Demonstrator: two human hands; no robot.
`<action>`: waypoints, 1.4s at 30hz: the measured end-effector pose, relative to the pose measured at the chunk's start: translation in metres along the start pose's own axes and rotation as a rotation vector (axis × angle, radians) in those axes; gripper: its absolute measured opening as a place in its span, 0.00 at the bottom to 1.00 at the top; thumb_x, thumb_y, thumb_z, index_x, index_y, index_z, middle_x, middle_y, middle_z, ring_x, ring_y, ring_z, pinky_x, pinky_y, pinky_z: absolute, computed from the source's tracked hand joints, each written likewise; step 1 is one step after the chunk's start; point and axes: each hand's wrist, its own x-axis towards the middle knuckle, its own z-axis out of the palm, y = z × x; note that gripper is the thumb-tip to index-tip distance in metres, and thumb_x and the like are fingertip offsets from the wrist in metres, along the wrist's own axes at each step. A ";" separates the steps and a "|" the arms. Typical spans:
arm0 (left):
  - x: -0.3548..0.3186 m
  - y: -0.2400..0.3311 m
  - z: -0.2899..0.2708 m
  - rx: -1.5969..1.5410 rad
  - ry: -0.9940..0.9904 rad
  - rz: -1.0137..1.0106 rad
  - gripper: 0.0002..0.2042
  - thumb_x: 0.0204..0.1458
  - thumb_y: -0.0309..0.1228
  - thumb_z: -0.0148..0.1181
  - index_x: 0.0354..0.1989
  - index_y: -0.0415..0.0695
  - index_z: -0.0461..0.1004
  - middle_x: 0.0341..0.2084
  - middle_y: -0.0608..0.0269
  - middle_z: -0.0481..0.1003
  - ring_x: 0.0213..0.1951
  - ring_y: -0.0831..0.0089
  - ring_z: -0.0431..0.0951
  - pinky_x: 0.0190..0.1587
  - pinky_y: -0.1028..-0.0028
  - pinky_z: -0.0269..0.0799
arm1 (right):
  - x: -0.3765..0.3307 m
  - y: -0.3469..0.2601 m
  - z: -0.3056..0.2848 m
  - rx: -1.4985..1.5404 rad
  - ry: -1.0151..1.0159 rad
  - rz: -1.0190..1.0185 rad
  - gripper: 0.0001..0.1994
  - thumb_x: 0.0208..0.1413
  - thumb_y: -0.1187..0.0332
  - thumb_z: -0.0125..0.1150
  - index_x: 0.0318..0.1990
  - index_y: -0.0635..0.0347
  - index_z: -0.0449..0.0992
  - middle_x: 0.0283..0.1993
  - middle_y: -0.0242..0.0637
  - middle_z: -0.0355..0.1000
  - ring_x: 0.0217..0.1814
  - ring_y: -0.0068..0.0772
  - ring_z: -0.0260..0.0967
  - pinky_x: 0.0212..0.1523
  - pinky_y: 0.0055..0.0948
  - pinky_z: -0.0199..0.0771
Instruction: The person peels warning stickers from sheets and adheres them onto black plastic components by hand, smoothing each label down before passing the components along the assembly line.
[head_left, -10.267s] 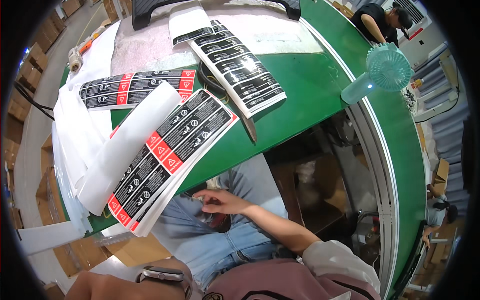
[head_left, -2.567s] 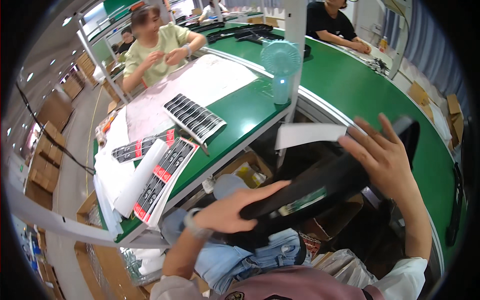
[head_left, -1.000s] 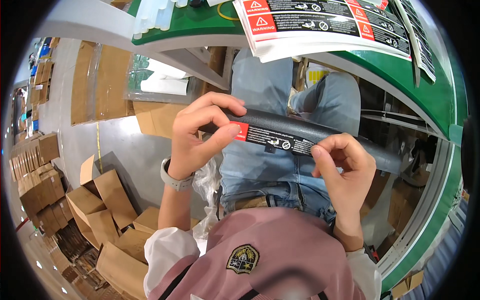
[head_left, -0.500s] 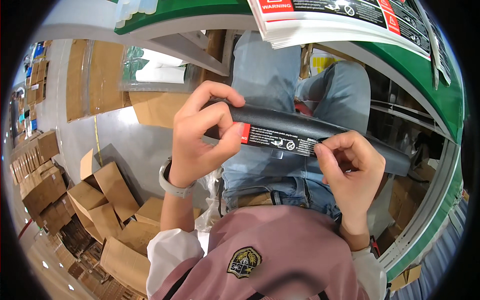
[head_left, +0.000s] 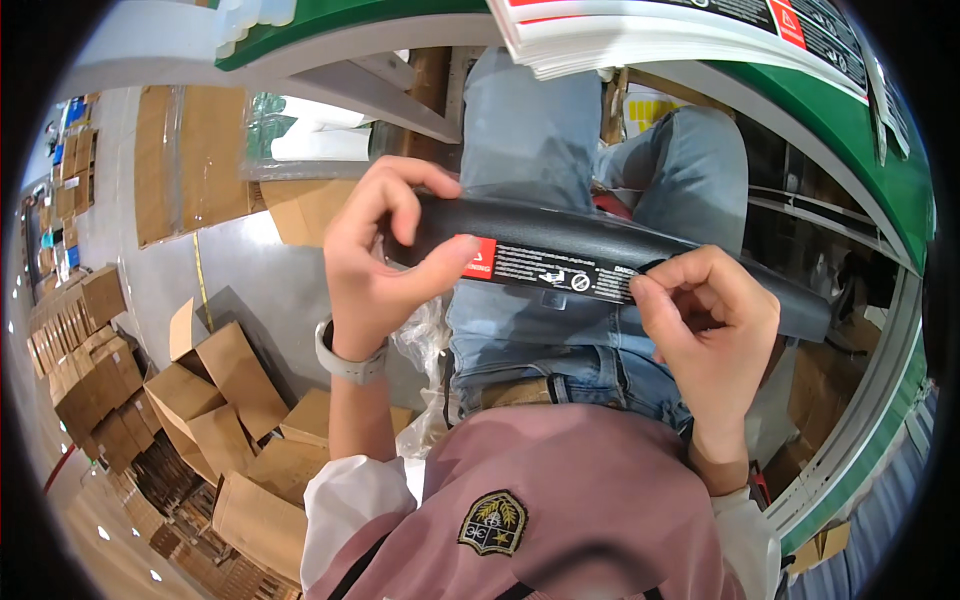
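Note:
A long, slightly curved black plastic part [head_left: 570, 228] lies across my lap. Along its near side runs a black warning label [head_left: 530, 262] with a red left end and white print. My left hand [head_left: 362, 265] grips the part's left end. Its thumb rests on the label's red end, and the fingers bend around the far edge. Thumb and forefinger of my right hand [head_left: 715, 325] pinch together at the label's right end, close against the part. Whether that end of the label is stuck down is hidden by the fingertips.
A stack of printed label sheets [head_left: 690, 45] overhangs the green-edged table [head_left: 800, 125] in front. Translucent plastic pieces [head_left: 250, 22] sit at its far left. Open cardboard boxes [head_left: 235, 375] crowd the floor to the left, near a clear plastic bag [head_left: 425, 340].
My left thumb has shifted left and up to the label's red end, and the left fingers have spread more. The right hand keeps its pinch.

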 end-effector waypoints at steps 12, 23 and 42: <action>-0.003 -0.005 -0.001 -0.040 -0.008 -0.012 0.19 0.39 0.21 0.70 0.24 0.46 0.58 0.40 0.55 0.73 0.43 0.71 0.73 0.48 0.74 0.67 | -0.001 0.001 0.002 -0.005 -0.009 -0.037 0.06 0.47 0.82 0.67 0.26 0.66 0.74 0.24 0.31 0.72 0.21 0.14 0.68 0.19 0.15 0.66; -0.003 -0.007 0.000 -0.004 -0.010 0.034 0.19 0.39 0.20 0.69 0.21 0.45 0.58 0.39 0.53 0.73 0.40 0.72 0.73 0.46 0.75 0.68 | 0.003 -0.005 0.002 -0.197 0.001 -0.159 0.10 0.44 0.79 0.70 0.24 0.64 0.71 0.24 0.34 0.72 0.19 0.23 0.70 0.18 0.21 0.67; -0.003 -0.007 0.000 0.069 0.049 0.164 0.17 0.48 0.28 0.62 0.19 0.42 0.56 0.35 0.51 0.73 0.36 0.70 0.68 0.42 0.74 0.62 | -0.028 0.075 -0.136 -1.180 0.122 -0.594 0.30 0.40 0.68 0.66 0.56 0.53 0.71 0.55 0.39 0.72 0.56 0.41 0.70 0.58 0.49 0.66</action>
